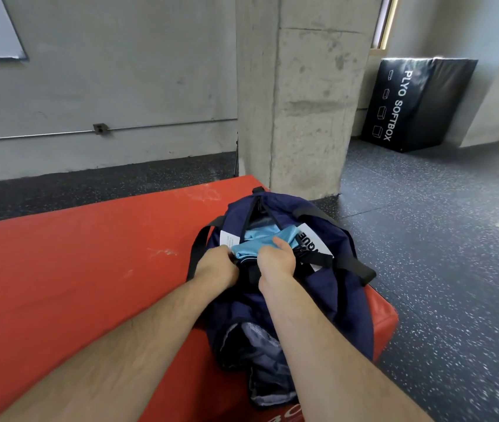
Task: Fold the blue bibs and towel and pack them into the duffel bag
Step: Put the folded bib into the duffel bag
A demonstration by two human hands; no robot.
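A red padded block (90, 269) is filling the lower left of the frame on speckled dark flooring (440, 239), with a concrete pillar (303, 102) rising behind it and a black softbox (419, 105) standing at upper right. A navy duffel bag (345, 287) is lying unzipped at the block's right edge, with light blue fabric (254, 242) sitting in its opening. The right hand (275, 258) is pinching that fabric under its thumb, while the left hand (216, 264) is curling its fingers at the opening's near left rim, their hold hidden.
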